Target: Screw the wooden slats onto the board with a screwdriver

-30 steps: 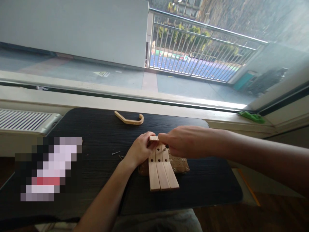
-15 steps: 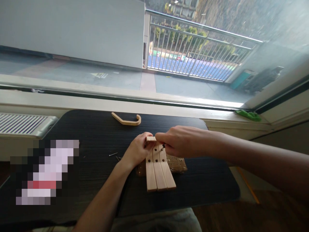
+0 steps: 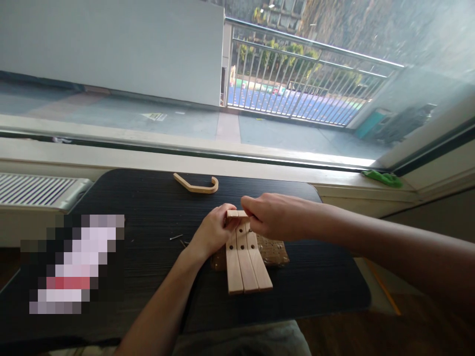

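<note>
A pale wooden piece made of 3 slats side by side [image 3: 248, 272], with a bend and dark round holes, lies on a brown perforated block wrapped in clear film [image 3: 274, 251]. My left hand [image 3: 215, 230] grips the far left edge of the wood, thumb on its face. Over the far right holes, my right hand [image 3: 265, 215] is curled into a fist on a small dark and metal tool, now almost wholly hidden by the fingers. Several loose screws [image 3: 176, 237] lie to the left of my left hand.
A hook-shaped wooden piece [image 3: 196, 188] lies at the back of the black table [image 3: 148, 207]. To the left is a pixelated patch [image 3: 74, 267]. A white radiator [image 3: 44, 190] and a windowsill [image 3: 148, 165] border the table; a green cloth [image 3: 382, 178] lies on the sill.
My right fist has turned slightly and now covers the metal tip that showed beside the hole. My left hand keeps its grip on the wood. The whole view has shifted slightly.
</note>
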Demonstrator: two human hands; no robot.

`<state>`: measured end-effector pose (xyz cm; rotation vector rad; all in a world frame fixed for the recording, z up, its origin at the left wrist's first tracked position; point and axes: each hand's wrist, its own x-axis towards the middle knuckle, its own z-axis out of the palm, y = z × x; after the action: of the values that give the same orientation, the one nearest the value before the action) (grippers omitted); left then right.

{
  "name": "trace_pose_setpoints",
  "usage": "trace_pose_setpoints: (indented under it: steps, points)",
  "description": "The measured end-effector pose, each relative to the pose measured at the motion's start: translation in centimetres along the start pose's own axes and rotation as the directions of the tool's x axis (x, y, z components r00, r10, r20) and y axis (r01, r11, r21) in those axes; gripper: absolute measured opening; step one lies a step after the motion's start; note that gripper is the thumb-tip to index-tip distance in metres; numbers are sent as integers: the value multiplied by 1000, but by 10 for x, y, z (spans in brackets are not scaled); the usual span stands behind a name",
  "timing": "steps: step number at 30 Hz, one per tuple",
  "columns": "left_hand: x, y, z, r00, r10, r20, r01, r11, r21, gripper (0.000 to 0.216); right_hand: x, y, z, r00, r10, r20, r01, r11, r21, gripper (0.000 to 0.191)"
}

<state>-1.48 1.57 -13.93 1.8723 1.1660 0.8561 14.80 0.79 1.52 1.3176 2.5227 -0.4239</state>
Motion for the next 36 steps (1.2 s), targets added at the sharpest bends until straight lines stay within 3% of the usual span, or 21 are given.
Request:
trace_pose_setpoints:
  steps: [7, 15, 19, 21, 23, 24, 25, 27, 28, 30, 33, 36]
  points:
    - [-1, -3, -1, 1000, 21, 2, -21, 998, -62, 25, -2, 4, 11, 996, 20, -88, -18, 999, 34, 11]
    - [0, -6, 1, 999, -27, 31, 30, 994, -108, 25, -7, 28, 40, 951, -37, -307, 78, 989, 122, 11]
    - [0, -4, -1, 997, -61, 35, 64, 995, -75, 25, -11, 38, 46, 904, -147, -401, 261, 934, 244, 8]
    - [0, -3, -2, 996, -81, 44, 84, 995, -61, 24, -18, 44, 48, 852, -149, -502, 355, 869, 345, 11]
    - [-1, -2, -3, 994, -96, 49, 98, 994, -41, 24, -27, 50, 51, 762, 4, -648, 415, 764, 493, 14]
    - [-1, -2, -3, 994, -99, 51, 101, 994, -30, 24, -31, 53, 53, 710, 153, -688, 418, 694, 586, 13]
    - [-1, -1, -3, 994, -100, 53, 101, 995, -17, 23, -34, 55, 57, 649, 304, -698, 419, 623, 661, 10]
    - [-1, -1, -3, 994, -94, 55, 93, 996, 5, 23, -39, 57, 69, 590, 508, -628, 383, 509, 771, 2]
    - [-2, 0, -3, 995, -88, 55, 88, 996, 14, 23, -39, 57, 75, 591, 566, -575, 357, 456, 815, 5]
    - [-2, 1, -3, 995, -84, 53, 82, 996, 29, 22, -37, 56, 90, 642, 618, -454, 261, 381, 887, 7]
    - [-2, 2, -4, 995, -92, 45, 90, 995, 47, 22, -31, 57, 109, 735, 601, -314, 196, 256, 947, 10]
    - [-3, 3, -4, 993, -105, 45, 102, 993, 55, 21, -25, 64, 125, 804, 536, -256, 214, 141, 967, 13]
